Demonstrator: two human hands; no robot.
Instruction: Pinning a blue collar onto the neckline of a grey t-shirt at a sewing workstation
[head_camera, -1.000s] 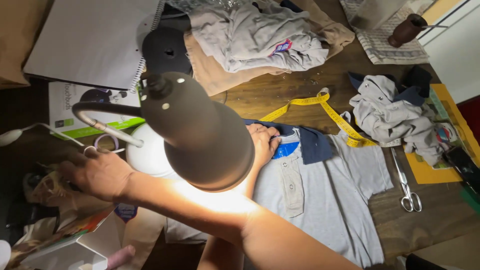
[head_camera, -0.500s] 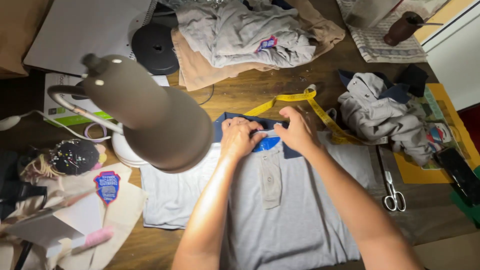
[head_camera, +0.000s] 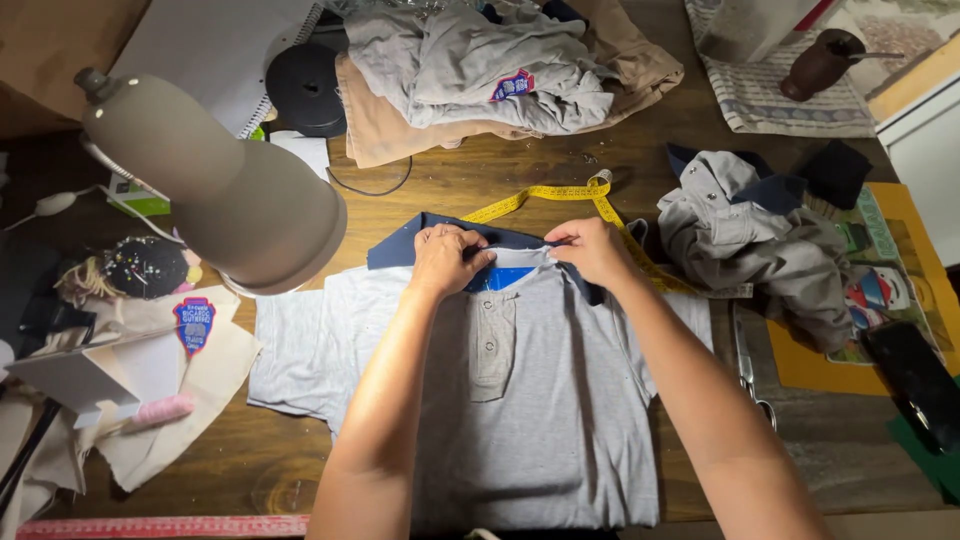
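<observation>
Wooden tabletop (head_camera: 560, 175): cluttered. Grey polo shirt (head_camera: 540, 400) lies flat at centre, front up, navy collar (head_camera: 420, 240) at far edge. Judged light, soft, limp knit; collar stiffer, best hold point. Desk lamp (head_camera: 215, 190) hangs over shirt's left side. Left hand (head_camera: 447, 258) and right hand (head_camera: 590, 250): each grip pinched closed on collar fold. Yellow tape measure (head_camera: 560, 195) just beyond.

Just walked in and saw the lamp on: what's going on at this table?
A person has a grey polo shirt laid flat on the wooden table. Both hands, the left hand and the right hand, pinch its navy collar. A yellow tape measure lies just behind, and scissors lie to the right.
</observation>
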